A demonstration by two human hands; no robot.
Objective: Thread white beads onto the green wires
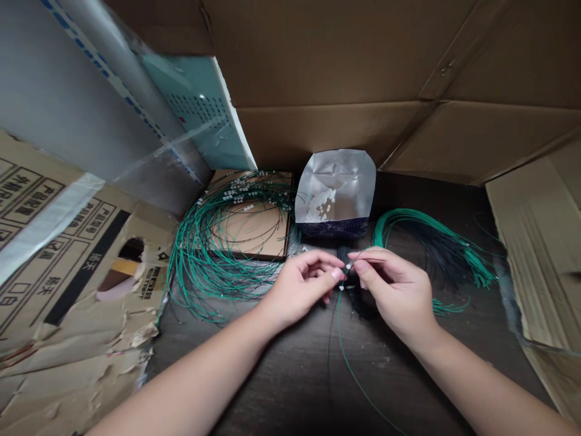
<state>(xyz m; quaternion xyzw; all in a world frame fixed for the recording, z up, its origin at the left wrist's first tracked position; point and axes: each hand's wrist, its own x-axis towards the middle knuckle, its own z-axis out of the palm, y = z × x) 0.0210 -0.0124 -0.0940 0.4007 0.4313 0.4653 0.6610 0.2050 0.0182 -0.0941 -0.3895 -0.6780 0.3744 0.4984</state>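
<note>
My left hand point(305, 280) is closed in a pinch, thumb and index finger at a thin green wire point(345, 357) that hangs down toward the table's front. Close beside it, my right hand point(396, 289) pinches a thin dark wire point(373, 260) between thumb and index finger. Between the fingertips sits a tiny white plastic piece point(348, 266). A second white piece point(341, 288) is on the green wire just below. Where exactly each fingertip grips is partly hidden.
An open silver bag point(338, 172) holding small white pieces point(323, 204) stands behind my hands. Left of it, green and black wires point(200, 266) with white pieces lie over a cardboard box point(245, 233). Another wire bundle point(426, 227) lies right. Cardboard walls point(336, 60) surround the dark table point(281, 375).
</note>
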